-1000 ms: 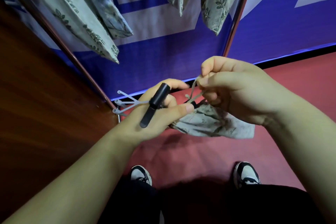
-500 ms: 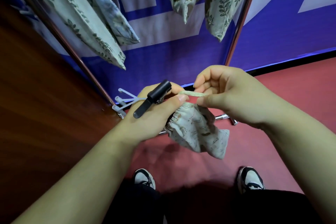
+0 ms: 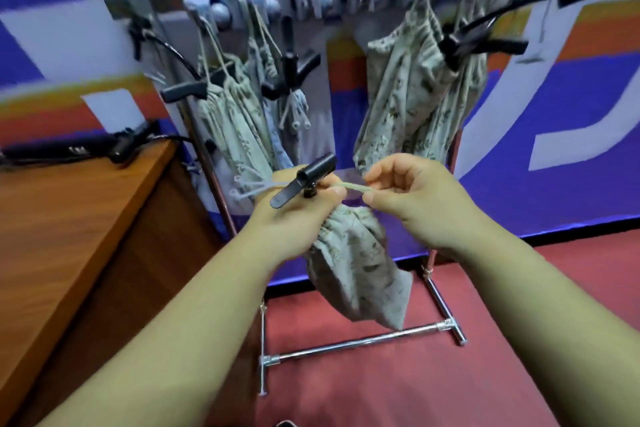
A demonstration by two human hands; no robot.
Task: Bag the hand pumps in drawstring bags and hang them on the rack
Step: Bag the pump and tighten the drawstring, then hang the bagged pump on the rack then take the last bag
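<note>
My left hand (image 3: 294, 215) grips the gathered neck of a floral drawstring bag (image 3: 356, 274) with a hand pump inside; the pump's black handle (image 3: 303, 175) and white nozzle tips (image 3: 244, 185) stick out above my fingers. The bag hangs below my hand. My right hand (image 3: 415, 198) pinches the pale drawstring cord (image 3: 351, 188), stretched taut between the two hands. Behind them stands the chrome rack (image 3: 356, 345), with several bagged pumps (image 3: 415, 87) hanging from its top bar.
A wooden desk (image 3: 69, 218) is at the left, with a black pump (image 3: 69, 149) lying on its far edge. The floor is red and a blue, white and orange banner covers the wall. The rack's base bars lie near my feet.
My view has tilted up, bringing the rack's top bar and hanging bags into sight. Both hands rose, and the cord is pulled longer between them; the bag hangs straighter.
</note>
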